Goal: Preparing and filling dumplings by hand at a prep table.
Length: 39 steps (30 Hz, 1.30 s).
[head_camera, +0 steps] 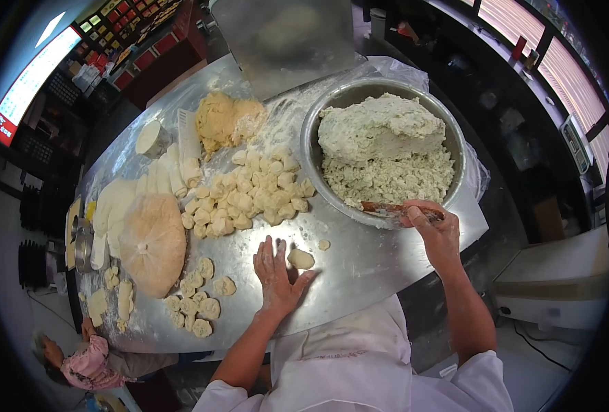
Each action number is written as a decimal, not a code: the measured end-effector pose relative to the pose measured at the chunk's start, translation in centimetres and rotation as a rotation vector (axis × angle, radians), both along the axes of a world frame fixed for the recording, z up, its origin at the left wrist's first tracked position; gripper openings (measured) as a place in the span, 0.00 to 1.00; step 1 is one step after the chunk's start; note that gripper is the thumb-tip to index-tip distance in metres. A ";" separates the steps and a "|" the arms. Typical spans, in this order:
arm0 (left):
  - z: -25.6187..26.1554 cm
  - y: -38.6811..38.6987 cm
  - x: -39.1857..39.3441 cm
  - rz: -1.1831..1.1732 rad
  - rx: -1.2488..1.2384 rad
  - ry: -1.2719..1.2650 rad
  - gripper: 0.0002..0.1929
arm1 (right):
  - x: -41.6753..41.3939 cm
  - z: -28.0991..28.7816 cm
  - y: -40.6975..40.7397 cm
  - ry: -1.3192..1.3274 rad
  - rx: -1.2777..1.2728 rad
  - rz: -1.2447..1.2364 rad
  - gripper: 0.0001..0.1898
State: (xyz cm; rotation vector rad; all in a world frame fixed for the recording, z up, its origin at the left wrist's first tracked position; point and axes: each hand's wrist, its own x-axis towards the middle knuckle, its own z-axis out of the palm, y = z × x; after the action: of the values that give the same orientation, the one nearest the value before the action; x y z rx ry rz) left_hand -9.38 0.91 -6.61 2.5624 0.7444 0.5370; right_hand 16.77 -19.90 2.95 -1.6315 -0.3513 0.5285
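Note:
My left hand [279, 280] rests on the steel table [356, 273] with its fingers apart, beside a flattened piece of dough [300, 259]. A tiny dough scrap [324, 244] lies to the right of that piece. In my right hand [435, 232] is a brown wooden stick [399, 208], held across the near rim of a large metal bowl [310, 170]. Pale, green-flecked filling [381, 129] is heaped in the bowl. Many small dough pieces [247, 190] are piled left of the bowl. Several rounded, filled-looking pieces [193, 301] sit to the left of my left hand.
Yellowish dough [227, 121] lies at the back beside loose flour. Further left are a plastic-covered dough mound [152, 247], pale dough strips [160, 175], a round container [152, 139] and metal tins [82, 244]. Another person [91, 358] is at the table's left end.

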 end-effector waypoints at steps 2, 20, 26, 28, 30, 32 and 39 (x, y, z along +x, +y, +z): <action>0.7 -0.6 0.6 -0.025 0.026 0.119 0.34 | -0.1 -0.1 0.5 -0.208 -0.132 0.017 0.14; 5.0 -1.3 -0.3 0.138 -1.557 -0.584 0.13 | -14.0 -4.2 5.5 -0.631 -0.176 0.333 0.26; 2.9 -3.8 -1.2 0.137 -1.535 -0.416 0.12 | -13.6 -7.7 5.3 -0.540 -0.090 0.485 0.19; 1.9 -3.6 -1.2 0.110 -1.402 -0.364 0.12 | -11.8 -8.3 4.6 -0.530 -0.090 0.519 0.16; 1.2 -3.0 -0.8 0.085 -1.269 -0.313 0.12 | -9.7 -8.8 3.8 -0.669 -0.266 0.546 0.18; 1.1 -1.7 0.9 0.119 -0.632 -0.213 0.11 | -9.3 -9.3 3.6 -0.806 -0.453 0.561 0.20; 0.0 1.1 5.9 -0.190 0.011 0.173 0.12 | -11.4 -10.0 4.4 -0.903 -0.450 0.259 0.33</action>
State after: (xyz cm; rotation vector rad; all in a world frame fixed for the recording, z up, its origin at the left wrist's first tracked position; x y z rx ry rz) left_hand -3.46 1.99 -6.60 2.6783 0.5462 0.2621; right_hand 5.33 -15.51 -7.09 -2.2204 -1.1873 0.0126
